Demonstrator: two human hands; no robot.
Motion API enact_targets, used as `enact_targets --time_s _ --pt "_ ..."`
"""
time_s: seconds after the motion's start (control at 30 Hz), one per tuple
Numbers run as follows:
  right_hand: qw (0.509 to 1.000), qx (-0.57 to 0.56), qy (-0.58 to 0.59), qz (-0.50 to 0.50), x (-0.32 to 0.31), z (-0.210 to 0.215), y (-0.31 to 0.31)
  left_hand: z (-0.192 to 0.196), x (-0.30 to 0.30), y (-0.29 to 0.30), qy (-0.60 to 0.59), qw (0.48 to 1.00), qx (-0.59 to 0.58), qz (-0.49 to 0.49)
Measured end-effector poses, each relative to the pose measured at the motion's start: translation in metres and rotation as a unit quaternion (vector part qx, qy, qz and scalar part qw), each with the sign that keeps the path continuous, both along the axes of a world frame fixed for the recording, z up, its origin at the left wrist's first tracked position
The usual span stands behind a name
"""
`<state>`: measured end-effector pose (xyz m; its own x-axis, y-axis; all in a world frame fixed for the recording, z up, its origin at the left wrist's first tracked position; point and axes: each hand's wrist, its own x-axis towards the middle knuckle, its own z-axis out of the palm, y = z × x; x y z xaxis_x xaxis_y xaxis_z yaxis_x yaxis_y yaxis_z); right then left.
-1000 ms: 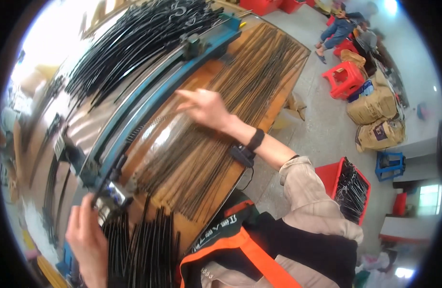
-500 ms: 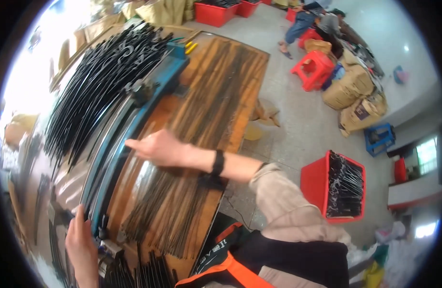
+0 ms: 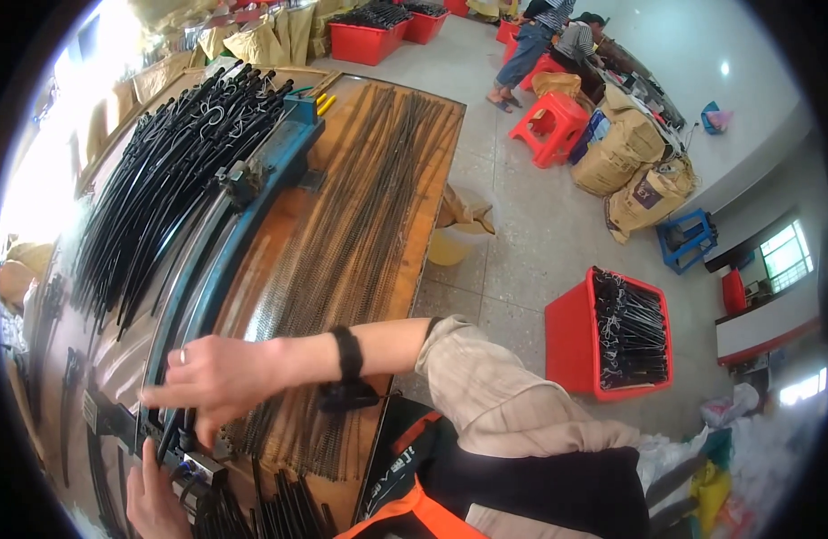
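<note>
One black rod (image 3: pixel 168 441) is at the lower end of the blue rail fixture (image 3: pixel 223 259).
The right hand (image 3: pixel 218 373) is half open; the left hand's (image 3: pixel 155 501) grip I cannot tell. Crowded fingers could push the rod askew.

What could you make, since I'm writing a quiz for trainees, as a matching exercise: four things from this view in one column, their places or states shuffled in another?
Column 1
1. right hand
2. left hand
3. large pile of black rods
4. large red bin

Column 2
A. on the floor, right of the table
B. on the table, left of the blue rail
C. at the picture's lower edge, below the other hand
D. wearing a ring

Pairs: 1-D, 2-C, 3-B, 4-A
</note>
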<state>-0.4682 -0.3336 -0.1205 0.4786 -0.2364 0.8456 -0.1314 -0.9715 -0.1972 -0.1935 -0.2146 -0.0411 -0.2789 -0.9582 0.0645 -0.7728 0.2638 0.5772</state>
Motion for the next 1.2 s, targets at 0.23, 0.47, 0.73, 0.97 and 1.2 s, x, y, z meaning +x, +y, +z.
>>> enact_targets --time_s 0.23,0.47,0.73,0.97,1.2 --pt "0.982 0.185 -0.037 -0.009 0.002 -0.034 0.0 0.013 0.006 0.023 0.033 0.998 0.054 -0.018" --pt "0.957 0.271 -0.065 0.079 0.008 -0.034 -0.001 0.03 0.001 0.074 0.04 0.992 0.117 0.009" --pt "0.989 0.073 -0.116 0.051 0.008 -0.045 -0.001 -0.001 0.007 0.081 -0.224 0.966 -0.087 0.099" --pt "0.996 0.011 -0.084 -0.024 0.031 -0.043 0.012 -0.011 0.008 0.078 -0.215 0.955 -0.182 0.096" --pt "0.981 0.178 0.011 -0.071 0.014 -0.065 -0.03 0.031 0.105 0.125 -0.223 0.88 -0.205 0.366"
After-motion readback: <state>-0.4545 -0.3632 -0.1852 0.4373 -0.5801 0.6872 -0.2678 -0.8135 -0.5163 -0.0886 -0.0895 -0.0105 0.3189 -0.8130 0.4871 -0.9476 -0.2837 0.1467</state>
